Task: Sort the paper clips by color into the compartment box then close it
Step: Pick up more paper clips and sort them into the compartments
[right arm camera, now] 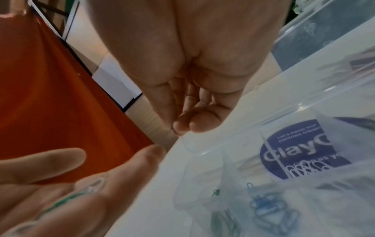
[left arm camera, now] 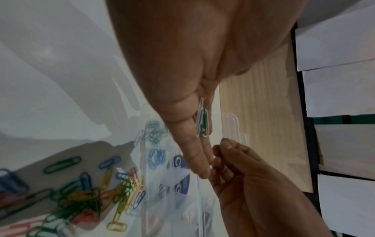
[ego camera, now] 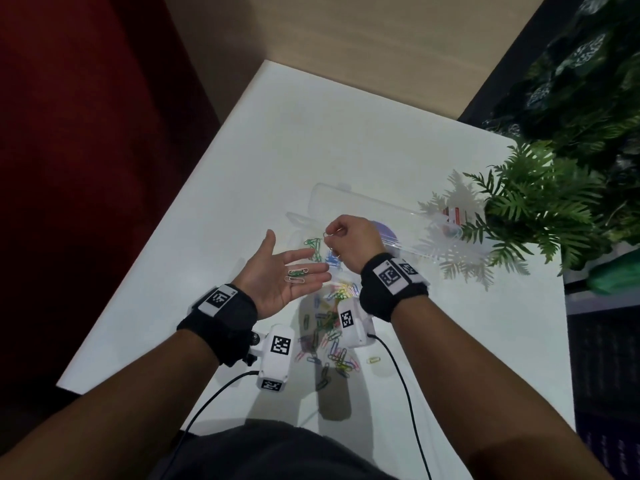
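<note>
1. The tabletop [ego camera: 346, 133] is plain white.
2. The compartment box [ego camera: 363, 202] is clear plastic; its label [right arm camera: 300, 149] is dark blue with white lettering.
3. Inside lie green clips [ego camera: 313, 245] and blue clips [ego camera: 333, 260].
4. A green clip [ego camera: 298, 271] and a white clip [ego camera: 295, 280] lie on the left hand [ego camera: 277, 278].
5. The loose pile [ego camera: 329, 337] near the tabletop's front edge mixes yellow, green, blue, pink and red.
6. The wristbands [ego camera: 391, 289] are black, with black-and-white square-patterned tags.
</note>
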